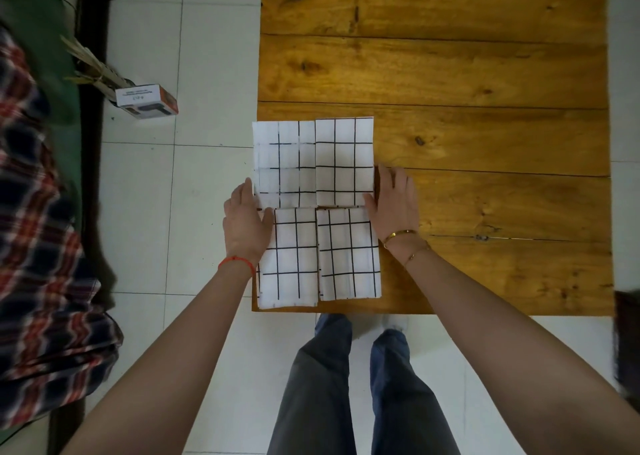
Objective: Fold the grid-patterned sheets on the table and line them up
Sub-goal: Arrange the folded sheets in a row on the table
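Observation:
Several folded white sheets with black grid lines lie in a two-by-two block at the near left corner of the wooden table (pixel 485 143). The far left sheet (pixel 284 163) and far right sheet (pixel 344 162) sit side by side, edges touching. Below them lie the near left sheet (pixel 294 260) and near right sheet (pixel 348 257). My left hand (pixel 246 219) presses flat against the block's left edge, thumb on the near left sheet. My right hand (pixel 393 203) rests flat against the right edge, thumb on the far right sheet's corner. Neither hand grips anything.
The block slightly overhangs the table's left edge. A small white and orange box (pixel 147 101) lies on the tiled floor to the left, beside a bundle of sticks (pixel 93 70). A plaid cloth (pixel 41 246) hangs at the far left. My legs stand below the table's near edge.

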Motion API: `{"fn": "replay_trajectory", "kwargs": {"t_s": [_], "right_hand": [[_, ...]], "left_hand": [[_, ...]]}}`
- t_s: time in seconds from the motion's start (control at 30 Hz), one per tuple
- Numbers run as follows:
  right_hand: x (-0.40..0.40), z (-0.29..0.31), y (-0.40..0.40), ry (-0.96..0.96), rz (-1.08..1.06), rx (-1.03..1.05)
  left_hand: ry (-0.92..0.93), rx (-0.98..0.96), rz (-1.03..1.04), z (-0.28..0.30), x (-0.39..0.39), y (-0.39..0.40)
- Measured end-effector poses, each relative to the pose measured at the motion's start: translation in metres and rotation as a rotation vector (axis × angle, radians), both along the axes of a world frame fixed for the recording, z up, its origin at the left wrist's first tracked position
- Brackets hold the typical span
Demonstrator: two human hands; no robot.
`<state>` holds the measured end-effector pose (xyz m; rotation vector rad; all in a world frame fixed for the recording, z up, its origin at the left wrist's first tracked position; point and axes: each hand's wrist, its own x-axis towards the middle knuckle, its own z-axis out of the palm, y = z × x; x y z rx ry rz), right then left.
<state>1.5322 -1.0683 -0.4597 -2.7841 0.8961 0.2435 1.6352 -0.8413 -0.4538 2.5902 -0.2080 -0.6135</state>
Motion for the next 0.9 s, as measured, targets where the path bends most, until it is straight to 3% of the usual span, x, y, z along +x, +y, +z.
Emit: {"fn": "replay_trajectory", "kwargs": {"t_s": [0.13,0.43,0.9], "right_hand": [[-0.030,0.014,0.018,-0.017,-0.036,0.032],[-0.076,0.015,0.057,0.202,-0.001,0.065],[-0.083,0.013,0.067,0.149,-0.045,0.151]], "left_hand": [[0.022,0.037,0.068,0.007,-0.033,0.018],[0.113,0.148,0.050,0.006,-0.094,0.034],[0.060,0.238,0.039,-0.001,-0.102,0.026]]}}
